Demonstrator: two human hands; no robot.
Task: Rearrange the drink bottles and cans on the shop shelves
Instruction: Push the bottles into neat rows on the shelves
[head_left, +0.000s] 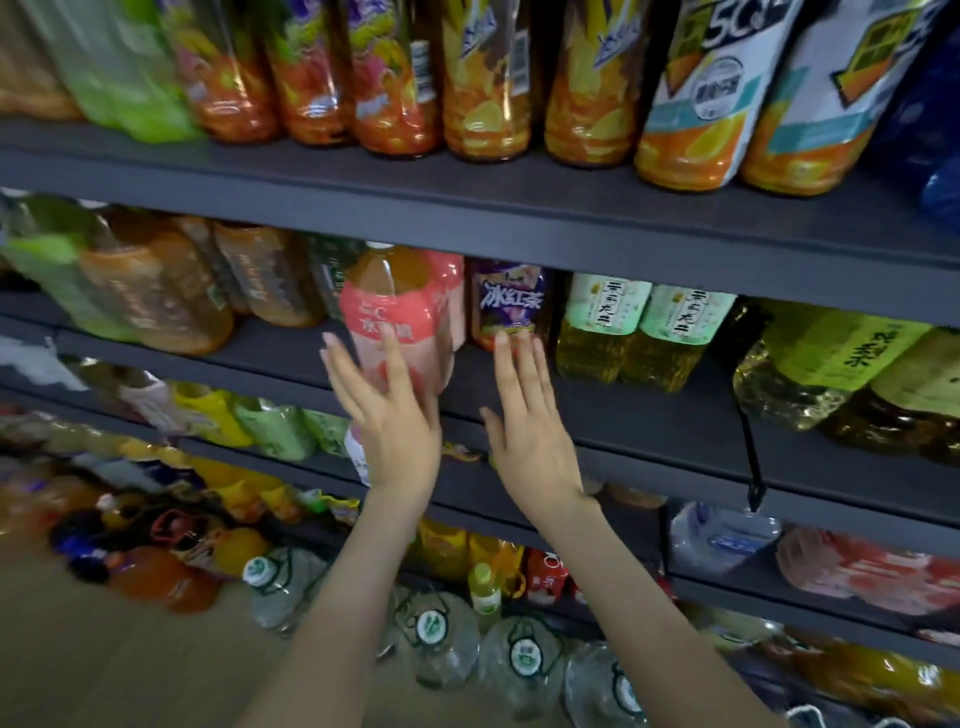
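Dark grey metal shelves (519, 218) run across the view in several tiers, stocked with drink bottles; a pale wood-look floor (104, 649) shows at lower left.

Task item: a pink-labelled bottle (395, 312) of orange-amber drink stands on the second shelf from the top, at its front edge. The label carries white characters and a fruit picture near the bottom. Just beside it on the right stands a purple-labelled iced tea bottle (506, 304), then two pale-green-labelled tea bottles (605, 325) holding yellow liquid.

Left hand (387, 410): palm against the front of the pink-labelled bottle, fingers (340, 369) spread wide and extended, not closed around it. Right hand (524, 415): raised in front of the shelf edge, fingers (506, 364) wide and straight, tips overlapping the lower part of the purple-labelled iced tea bottle; contact cannot be determined.

Visibility limits: the cap of the pink-labelled bottle is cut off by the shelf above. The lower half of its label is partly covered by the left hand. Bottles at far left are motion-blurred and their labels unreadable.

Surroundings: the top shelf holds orange and yellow tea bottles (488, 93) and white-and-orange juice bottles (701, 104), all cut off at the frame edge. Large clear water jugs (431, 639) with green caps stand on the floor at the base. A black hook (753, 467) hangs off the shelf edge at right
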